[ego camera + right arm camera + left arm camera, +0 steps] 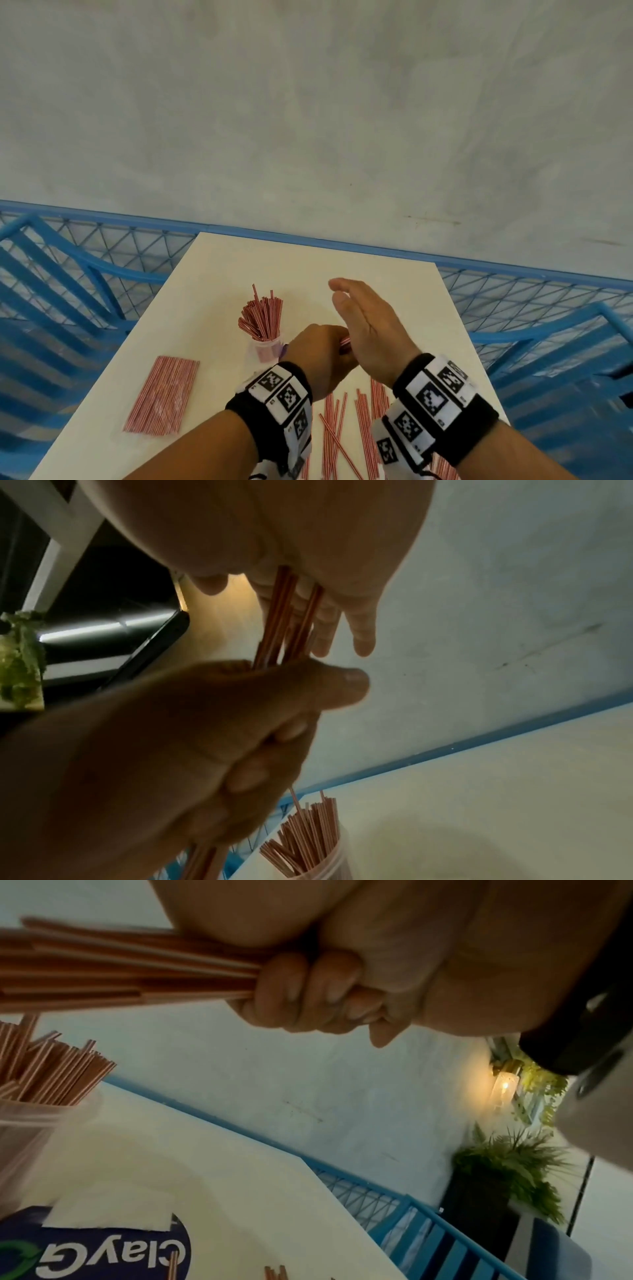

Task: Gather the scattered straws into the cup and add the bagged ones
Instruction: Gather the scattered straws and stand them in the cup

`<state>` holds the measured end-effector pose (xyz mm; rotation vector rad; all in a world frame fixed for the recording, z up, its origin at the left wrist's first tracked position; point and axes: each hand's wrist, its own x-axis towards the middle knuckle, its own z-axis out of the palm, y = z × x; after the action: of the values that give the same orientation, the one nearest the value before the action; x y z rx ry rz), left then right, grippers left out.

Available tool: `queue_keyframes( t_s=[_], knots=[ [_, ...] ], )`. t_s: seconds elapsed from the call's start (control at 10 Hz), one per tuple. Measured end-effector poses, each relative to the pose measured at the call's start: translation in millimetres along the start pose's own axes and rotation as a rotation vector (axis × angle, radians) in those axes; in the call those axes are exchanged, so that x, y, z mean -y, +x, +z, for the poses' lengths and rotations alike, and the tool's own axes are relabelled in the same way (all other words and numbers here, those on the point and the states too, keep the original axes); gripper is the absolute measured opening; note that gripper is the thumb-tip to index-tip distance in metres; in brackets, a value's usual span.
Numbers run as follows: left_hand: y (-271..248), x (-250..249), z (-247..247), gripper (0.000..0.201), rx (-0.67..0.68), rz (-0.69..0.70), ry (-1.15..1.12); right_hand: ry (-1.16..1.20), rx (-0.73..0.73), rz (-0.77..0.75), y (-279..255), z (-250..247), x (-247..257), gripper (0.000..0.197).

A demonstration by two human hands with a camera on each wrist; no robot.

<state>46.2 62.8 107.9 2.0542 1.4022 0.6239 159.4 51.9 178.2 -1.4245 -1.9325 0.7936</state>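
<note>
My left hand (318,353) is a fist curled round a bundle of red-and-white striped straws (137,972), held just right of the clear plastic cup (265,351). The cup stands upright and holds several straws (262,315). My right hand (359,315) is flat with straight fingers (363,631), its palm against the ends of the held straws (284,615). Several loose straws (342,428) lie on the white table (394,284) near my wrists. A clear bag of straws (162,394) lies flat at the left.
A blue packet with a white tissue (103,1250) lies by the cup's base. Blue mesh railing and blue slatted seats (68,274) flank the table on both sides. A grey wall stands behind, with potted plants (507,1172) off to the right.
</note>
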Motion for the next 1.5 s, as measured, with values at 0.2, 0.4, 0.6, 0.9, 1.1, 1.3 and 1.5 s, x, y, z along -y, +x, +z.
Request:
queue_keyframes(
  t_s=[0.2, 0.4, 0.6, 0.9, 1.1, 1.3, 1.5],
  knots=[
    [6.1, 6.6, -0.6, 0.029, 0.006, 0.038, 0.167, 0.045, 0.023, 0.084, -2.4, -0.8, -7.0, 0.053],
    [6.1, 10.6, -5.2, 0.038, -0.042, -0.052, -0.076, 0.107, -0.045, 0.134, -5.0, -6.2, -16.3, 0.046],
    [13.4, -10.9, -67.3, 0.053, -0.336, -0.265, -1.067, -0.323, 0.307, 0.243, -23.4, -10.4, -45.4, 0.035],
    [2.5, -65.3, -49.7, 0.051, -0.233, -0.129, -1.212, -0.384, 0.561, 0.345, -18.2, 39.7, -33.1, 0.02],
    [0.8, -63.1, -44.8, 0.049, -0.236, -0.181, -1.172, -0.48, 0.505, 0.331, -13.6, 45.3, -43.3, 0.032],
    [1.9, -62.7, -40.7, 0.048, -0.217, -0.173, -1.169, -0.475, 0.541, 0.268, -12.7, 44.8, -47.1, 0.025],
    [-4.5, -38.6, -44.3, 0.044, -0.107, -0.17, -0.85, -0.497, 0.346, 0.222, -14.0, -3.4, -59.3, 0.036]
  ],
)
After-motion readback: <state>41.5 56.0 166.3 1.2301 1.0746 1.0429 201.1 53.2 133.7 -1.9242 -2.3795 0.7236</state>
